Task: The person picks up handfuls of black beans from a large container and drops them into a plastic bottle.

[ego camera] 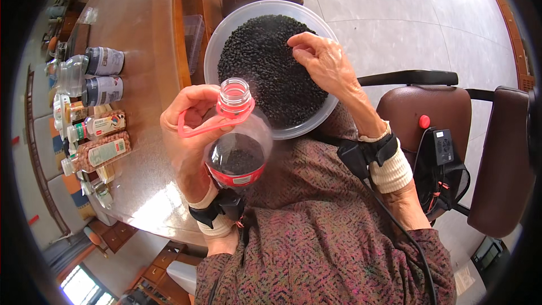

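My left hand (190, 114) grips a clear plastic bottle (243, 146) just below its neck, at the red carry handle (207, 126). The bottle's mouth is uncapped and faces up towards me. Dark contents show inside the lower part, above a red label. Beyond it stands a round translucent plastic tub (216, 46) holding a deep heap of black beans (262, 59). Over the right side of the heap is my right hand (324, 61), its fingers curled and thumb near the index finger. Whether any beans are in those fingers cannot be made out.
A wooden table (152, 51) on the left bears jars and bottles, among them a bottle of reddish-brown nuts or beans (99, 152). On a brown chair (423, 103) at right lie a red cap (424, 121) and a black device (442, 146). A cable runs along my right arm.
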Available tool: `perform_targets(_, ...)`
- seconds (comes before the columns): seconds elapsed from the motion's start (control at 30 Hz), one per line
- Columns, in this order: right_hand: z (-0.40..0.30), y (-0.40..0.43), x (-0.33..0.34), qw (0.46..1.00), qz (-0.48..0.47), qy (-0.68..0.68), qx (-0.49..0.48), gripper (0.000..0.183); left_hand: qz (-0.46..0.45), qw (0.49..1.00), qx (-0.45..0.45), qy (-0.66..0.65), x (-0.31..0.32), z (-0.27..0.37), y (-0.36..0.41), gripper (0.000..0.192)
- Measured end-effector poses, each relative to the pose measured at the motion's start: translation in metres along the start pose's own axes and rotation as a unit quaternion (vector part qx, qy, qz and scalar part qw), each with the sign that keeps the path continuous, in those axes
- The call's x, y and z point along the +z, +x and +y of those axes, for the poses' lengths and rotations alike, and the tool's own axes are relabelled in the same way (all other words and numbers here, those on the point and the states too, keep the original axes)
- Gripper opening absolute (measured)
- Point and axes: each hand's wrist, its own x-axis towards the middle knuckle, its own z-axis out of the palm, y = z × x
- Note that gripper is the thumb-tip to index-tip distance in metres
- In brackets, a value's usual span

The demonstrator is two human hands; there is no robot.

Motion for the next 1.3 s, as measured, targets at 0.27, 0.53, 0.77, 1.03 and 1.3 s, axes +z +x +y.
perform_targets(0.27, -0.010, -0.006, -0.012, 0.999, 0.023, -0.025, 0.025, 0.027, -0.003, 1.000, 0.012, 0.005, 0.000, 0.002, 0.000, 0.038)
perform_targets(0.53, -0.005, -0.010, 0.013, 0.991, -0.096, -0.084, 0.036, 0.026, 0.000, 1.000, 0.001, 0.009, 0.002, 0.005, -0.001, 0.038)
perform_targets(0.77, -0.018, 0.001, 0.043, 0.988, -0.088, 0.056, 0.115, 0.056, -0.001, 1.000, -0.001, 0.031, -0.003, 0.003, -0.002, 0.039)
perform_targets(1.03, -0.012, 0.011, 0.043, 0.932, -0.146, 0.283, 0.175, 0.033, -0.016, 1.000, 0.011, 0.021, -0.001, 0.003, -0.001, 0.037)
perform_targets(1.3, -0.013, 0.008, 0.038, 0.700, -0.146, 0.683, 0.146, 0.046, 0.003, 1.000, 0.009, 0.018, -0.001, 0.004, -0.003, 0.037)
